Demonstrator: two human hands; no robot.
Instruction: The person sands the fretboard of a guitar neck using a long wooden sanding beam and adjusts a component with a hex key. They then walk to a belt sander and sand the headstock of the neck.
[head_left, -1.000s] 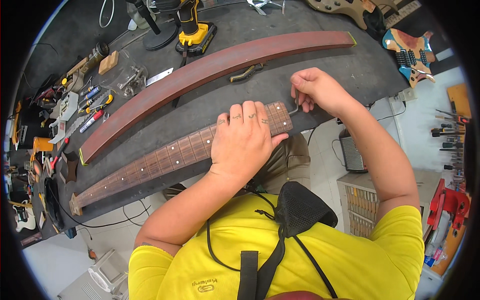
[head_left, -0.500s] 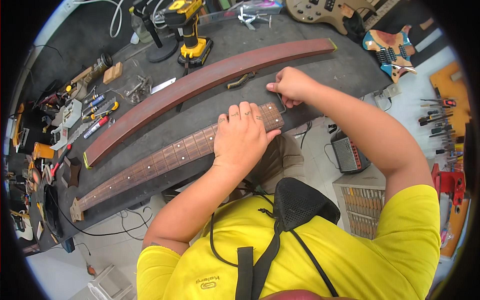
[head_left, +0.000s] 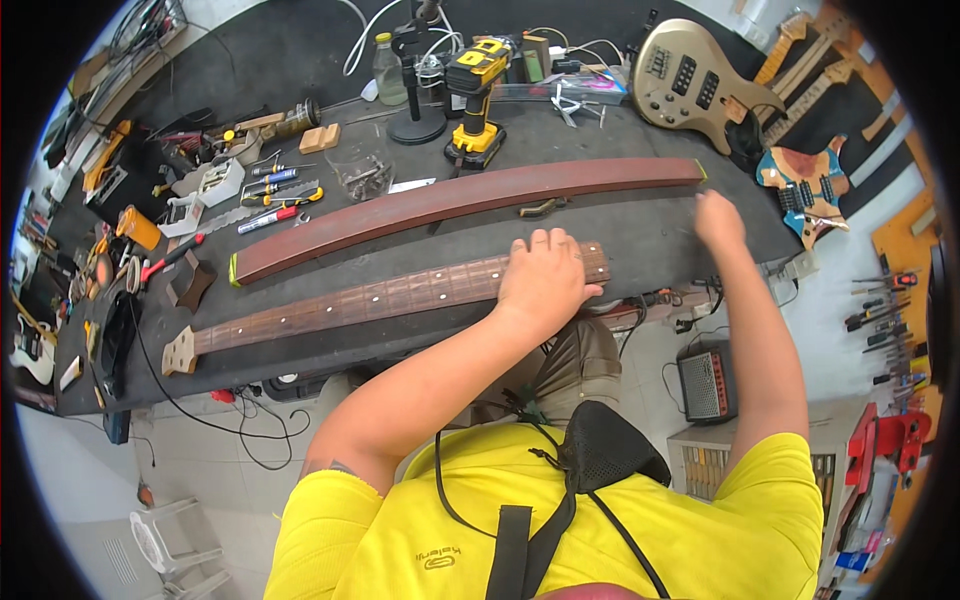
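Observation:
A guitar neck [head_left: 400,295] with a dark fretboard and pale dot inlays lies face up along the bench's near side. Its pale headstock [head_left: 181,351] points left. My left hand [head_left: 542,280] is wrapped over the fretboard close to the right end, thumb at the near edge. My right hand [head_left: 721,222] hangs in the air by the right end of a long reddish-brown levelling beam [head_left: 470,194]. Its fingers are closed and slightly blurred; whatever they hold is hidden. Behind the neck and close to the beam lies a small black and yellow tool [head_left: 542,208].
A yellow cordless drill [head_left: 478,95] stands behind the beam. Screwdrivers [head_left: 272,180] and other hand tools crowd the bench's left. A gold guitar body [head_left: 695,85] and a blue and wood-coloured guitar [head_left: 800,190] are at the right. A small amplifier [head_left: 706,380] stands below on the floor.
My right hand has left the neck's right end, where it held a thin bent metal key, and moved right. The key no longer shows. My left hand stays on the neck; the view has shifted.

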